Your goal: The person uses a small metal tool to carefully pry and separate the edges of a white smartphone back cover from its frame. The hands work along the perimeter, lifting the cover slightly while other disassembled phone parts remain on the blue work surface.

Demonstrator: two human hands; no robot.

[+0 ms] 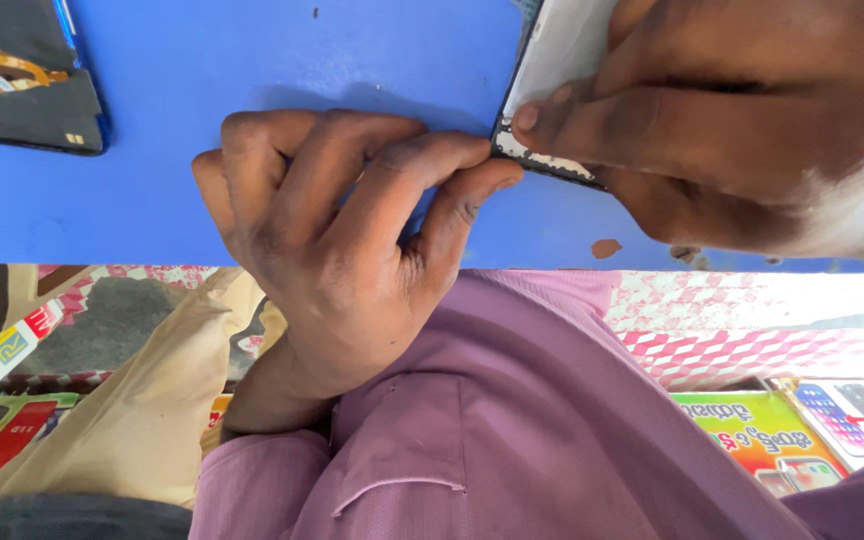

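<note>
Two hands at work: both belong to the person wearing the camera, and both meet at one corner of a phone panel over a blue surface.
Work surface: blue table top [252, 60], flat, with a few small dark specks and a chipped brownish spot near its front edge.
Clothing: mauve shirt [512, 420] fills the lower middle of the view, with a buttoned cuff at the left wrist.
Right hand: right hand [742, 130] comes in from the upper right, fingers closed together around the panel, forefinger laid along its lower edge; part of the hand is blurred.
Left hand: left hand [342, 230] lies knuckles up on the table, fingers curled in, thumb and forefinger pinched together at the panel's lower corner. Whether a tool sits in that pinch cannot be told.
Held item: phone panel [552, 50], pale face with a dark rim, tilted, in the right hand's grip at the upper right, its lower corner touching the left fingertips.
Second device: opened phone body [22, 80], dark with an orange flex strip showing, lying at the table's upper left corner, well apart from both hands.
Below the table: colourful printed cartons [772, 430] at lower right.
</note>
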